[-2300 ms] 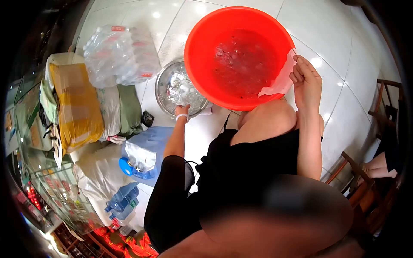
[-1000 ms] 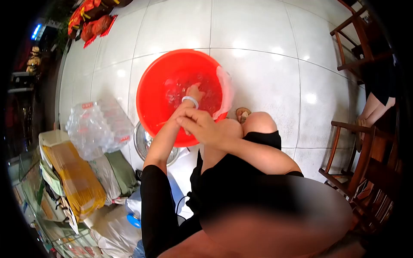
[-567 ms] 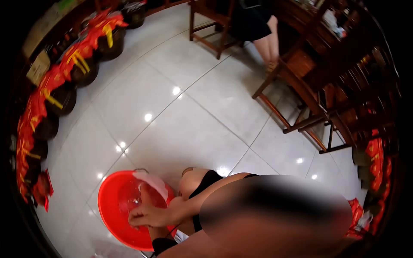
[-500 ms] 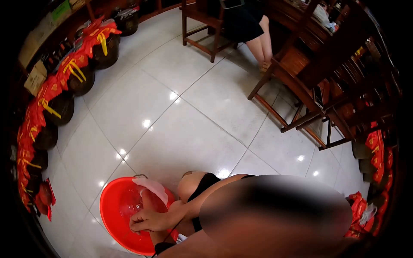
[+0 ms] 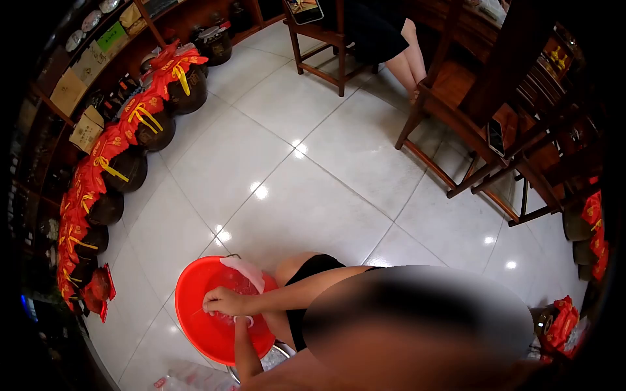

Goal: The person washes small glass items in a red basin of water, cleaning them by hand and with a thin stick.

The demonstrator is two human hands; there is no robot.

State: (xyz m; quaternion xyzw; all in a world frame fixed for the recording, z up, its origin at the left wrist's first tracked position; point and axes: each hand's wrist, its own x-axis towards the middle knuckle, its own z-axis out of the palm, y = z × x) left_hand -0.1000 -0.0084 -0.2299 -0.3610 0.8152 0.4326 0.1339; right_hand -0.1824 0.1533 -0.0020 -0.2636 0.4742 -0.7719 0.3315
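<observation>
A red plastic basin (image 5: 189, 296) stands on the tiled floor, with what looks like clear water in it. My right hand (image 5: 223, 302) is over the basin with its fingers pinched together; a faint thin strand seems to show at the fingertips, too small to name. My left hand (image 5: 242, 321) reaches in from below, a pale band at its wrist. Its fingers are hidden under my right hand and forearm. A pale pinkish cloth or sheet (image 5: 244, 272) hangs over the basin's far rim.
A metal pan (image 5: 275, 357) and clear plastic packaging (image 5: 195, 376) lie beside the basin. Dark jars (image 5: 156, 130) with red covers line the left shelves. Wooden chairs (image 5: 450, 85) stand at upper right; a phone (image 5: 496, 137) rests on one. A seated person's legs (image 5: 407, 58) show behind.
The view has shifted, so the basin and room appear farther right. My right hand has moved toward the basin's far side. My left hand has drawn back from beside the cloth.
</observation>
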